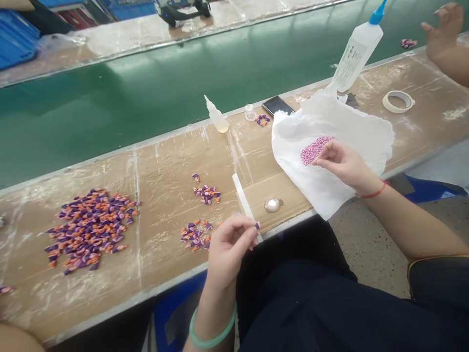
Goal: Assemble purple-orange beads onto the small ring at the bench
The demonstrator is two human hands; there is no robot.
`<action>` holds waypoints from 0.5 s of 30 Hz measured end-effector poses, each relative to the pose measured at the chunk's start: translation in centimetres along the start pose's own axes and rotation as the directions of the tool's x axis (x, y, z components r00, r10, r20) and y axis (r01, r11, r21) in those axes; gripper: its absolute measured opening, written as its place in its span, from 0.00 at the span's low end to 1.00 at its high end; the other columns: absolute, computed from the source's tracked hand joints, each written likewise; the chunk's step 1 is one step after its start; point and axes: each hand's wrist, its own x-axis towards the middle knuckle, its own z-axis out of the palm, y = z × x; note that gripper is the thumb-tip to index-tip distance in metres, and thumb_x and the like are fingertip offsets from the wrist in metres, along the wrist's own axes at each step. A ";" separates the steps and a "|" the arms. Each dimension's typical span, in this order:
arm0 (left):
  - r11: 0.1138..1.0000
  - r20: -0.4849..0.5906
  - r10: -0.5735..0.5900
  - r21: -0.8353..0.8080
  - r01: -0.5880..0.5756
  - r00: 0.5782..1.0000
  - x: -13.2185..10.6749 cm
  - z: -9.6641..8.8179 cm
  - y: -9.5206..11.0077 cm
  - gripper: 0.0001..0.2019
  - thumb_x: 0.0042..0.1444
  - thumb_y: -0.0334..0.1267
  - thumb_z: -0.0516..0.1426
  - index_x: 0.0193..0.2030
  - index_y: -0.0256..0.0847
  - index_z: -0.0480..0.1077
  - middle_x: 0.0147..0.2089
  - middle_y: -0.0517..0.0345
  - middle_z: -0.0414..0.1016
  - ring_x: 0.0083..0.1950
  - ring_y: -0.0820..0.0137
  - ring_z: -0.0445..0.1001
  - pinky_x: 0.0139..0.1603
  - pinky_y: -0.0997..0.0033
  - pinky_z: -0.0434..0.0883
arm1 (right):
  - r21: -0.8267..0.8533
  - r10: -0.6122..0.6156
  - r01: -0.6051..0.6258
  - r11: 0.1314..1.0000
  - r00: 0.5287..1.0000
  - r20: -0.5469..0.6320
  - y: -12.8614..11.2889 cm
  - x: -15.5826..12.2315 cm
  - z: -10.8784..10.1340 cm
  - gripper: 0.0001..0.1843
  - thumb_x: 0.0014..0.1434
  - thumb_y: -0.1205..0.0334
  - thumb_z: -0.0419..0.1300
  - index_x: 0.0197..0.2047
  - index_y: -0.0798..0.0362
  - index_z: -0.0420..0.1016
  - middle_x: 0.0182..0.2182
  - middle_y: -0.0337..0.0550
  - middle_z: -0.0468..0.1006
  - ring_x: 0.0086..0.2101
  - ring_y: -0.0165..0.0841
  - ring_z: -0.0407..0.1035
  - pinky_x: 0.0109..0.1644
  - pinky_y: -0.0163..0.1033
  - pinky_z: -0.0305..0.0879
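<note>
2 hands busy. Left hand [229,244] fingers pinch 1 purple piece [257,225] above the counter [164,161] near edge; right hand [342,164] fingers pressed together on pink beads [314,148] heaped on white paper [330,122]. Judgement: light pinch, low over paper.

Worn: green bangle [213,337] (left wrist), red cord [374,192], dark clothes [311,303].

The purple piece [257,225] pinched in the left hand [234,244] was mostly hidden by the fingertips. Whether the right hand [342,164], pinched shut over the pink beads [315,149], held any bead was too small to tell. The print on the glue bottle [357,54] was unreadable. The right edge cut off a co-worker's hand [441,29], and the left edge a blue crate [14,34].
</note>
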 end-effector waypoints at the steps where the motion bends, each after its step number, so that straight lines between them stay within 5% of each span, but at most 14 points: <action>1: 1.000 0.022 0.005 0.013 -0.005 1.000 0.3 0.4 0.3 0.05 0.56 0.39 0.65 0.37 0.41 0.77 0.27 0.58 0.75 0.24 0.74 0.72 0.24 0.76 0.70 | 0.018 -0.008 0.007 1.000 1.000 0.022 -0.9 -0.5 0.2 0.13 0.56 0.57 0.68 0.34 0.50 0.66 0.32 0.41 0.78 0.39 0.39 0.77 0.45 0.47 0.73; 8: 0.983 0.117 0.098 0.147 -0.115 0.988 3.0 4.9 3.9 0.02 0.56 0.34 0.63 0.34 0.39 0.77 0.29 0.56 0.77 0.24 0.75 0.72 0.26 0.75 0.70 | -0.020 -0.163 0.170 0.985 0.969 0.186 -6.7 -3.5 2.3 0.10 0.58 0.62 0.66 0.34 0.48 0.66 0.30 0.37 0.78 0.33 0.34 0.76 0.37 0.41 0.74; 12: 0.934 0.160 0.214 0.254 -0.250 0.964 3.5 6.2 4.9 0.02 0.57 0.33 0.62 0.35 0.39 0.77 0.31 0.55 0.79 0.28 0.73 0.74 0.28 0.74 0.71 | -0.304 -0.374 0.436 0.847 0.895 0.242 -8.4 -4.2 3.1 0.06 0.59 0.67 0.61 0.33 0.47 0.69 0.29 0.38 0.77 0.30 0.33 0.72 0.34 0.40 0.69; 15: 0.845 0.180 0.332 0.380 -0.377 0.926 3.3 6.2 5.2 0.03 0.58 0.31 0.61 0.36 0.40 0.78 0.31 0.57 0.79 0.28 0.74 0.73 0.29 0.75 0.71 | -0.357 -0.434 0.537 0.765 0.838 0.330 -9.0 -4.2 3.4 0.06 0.60 0.69 0.58 0.34 0.48 0.67 0.27 0.37 0.75 0.28 0.32 0.70 0.31 0.39 0.65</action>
